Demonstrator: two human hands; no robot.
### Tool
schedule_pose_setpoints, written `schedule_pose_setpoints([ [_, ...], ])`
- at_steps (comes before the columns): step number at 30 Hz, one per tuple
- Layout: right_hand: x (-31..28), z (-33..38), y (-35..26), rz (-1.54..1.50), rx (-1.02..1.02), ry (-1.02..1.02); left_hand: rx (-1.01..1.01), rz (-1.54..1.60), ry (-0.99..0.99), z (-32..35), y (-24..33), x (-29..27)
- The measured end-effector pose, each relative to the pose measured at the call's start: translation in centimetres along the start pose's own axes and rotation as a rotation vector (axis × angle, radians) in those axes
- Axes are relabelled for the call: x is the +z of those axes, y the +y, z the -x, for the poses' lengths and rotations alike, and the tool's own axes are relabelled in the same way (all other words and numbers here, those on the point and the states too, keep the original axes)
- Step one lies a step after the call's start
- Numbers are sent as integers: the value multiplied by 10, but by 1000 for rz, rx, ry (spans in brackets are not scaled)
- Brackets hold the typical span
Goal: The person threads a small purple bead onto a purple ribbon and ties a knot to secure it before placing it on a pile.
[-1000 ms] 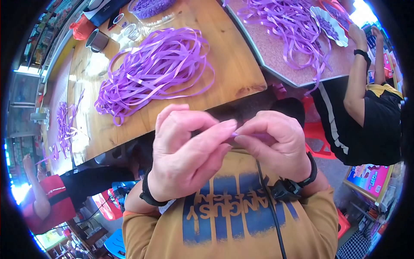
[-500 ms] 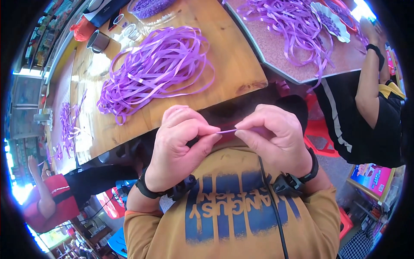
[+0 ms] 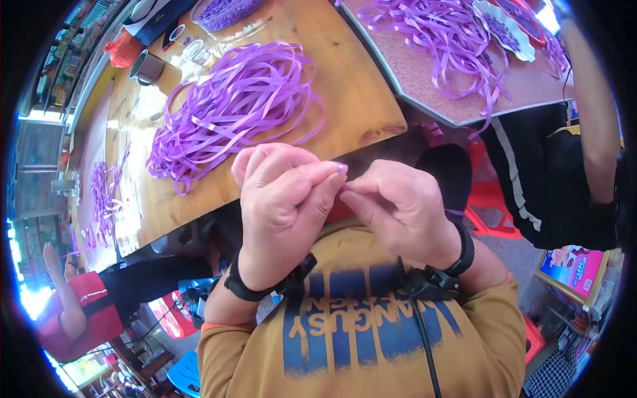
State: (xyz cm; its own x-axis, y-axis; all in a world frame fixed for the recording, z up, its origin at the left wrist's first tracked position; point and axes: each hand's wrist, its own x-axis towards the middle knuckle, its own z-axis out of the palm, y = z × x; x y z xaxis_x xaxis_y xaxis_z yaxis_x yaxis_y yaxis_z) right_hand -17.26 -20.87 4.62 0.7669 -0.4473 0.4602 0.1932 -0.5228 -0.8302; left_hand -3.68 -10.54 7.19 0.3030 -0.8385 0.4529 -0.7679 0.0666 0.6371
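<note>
Both my hands meet in front of my chest, just off the near edge of the wooden table. My left hand (image 3: 282,199) pinches a small bit of purple ribbon (image 3: 341,168) between thumb and forefinger, its end showing at the fingertips. My right hand (image 3: 401,205) is closed in a pinch on the ribbon close beside it; most of the strip there is hidden by the fingers. A large loose heap of purple ribbon (image 3: 232,109) lies on the wooden table (image 3: 352,73) beyond my left hand.
A metal mug (image 3: 146,67), a clear plastic cup (image 3: 197,52) and a tub of purple pieces (image 3: 225,13) stand at the far left. More ribbon (image 3: 444,40) and a white dish (image 3: 507,30) lie on the right table. Other people are at both sides; a red stool (image 3: 491,209) stands right.
My hands have come together, closing the short stretch of ribbon that showed between them. The left fingertips have risen and turned. The person at right has shifted an arm.
</note>
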Motion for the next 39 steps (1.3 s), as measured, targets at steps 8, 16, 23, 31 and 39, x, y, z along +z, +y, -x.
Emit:
schedule_pose_setpoints([
  [8,-6,1,1,-85,96,72,-140,202,-387,-5,2,-4],
  [16,-12,5,1,-144,11,-4,-286,556,-419,-3,-2,-4],
  [23,-16,3,2,-162,-60,-7,-538,737,-563,-4,-1,-5],
  [31,-20,5,3,49,-275,-5,-949,1315,-460,-3,3,2],
  [39,-23,10,-1,128,-294,17,-783,1130,-473,1,5,7],
])
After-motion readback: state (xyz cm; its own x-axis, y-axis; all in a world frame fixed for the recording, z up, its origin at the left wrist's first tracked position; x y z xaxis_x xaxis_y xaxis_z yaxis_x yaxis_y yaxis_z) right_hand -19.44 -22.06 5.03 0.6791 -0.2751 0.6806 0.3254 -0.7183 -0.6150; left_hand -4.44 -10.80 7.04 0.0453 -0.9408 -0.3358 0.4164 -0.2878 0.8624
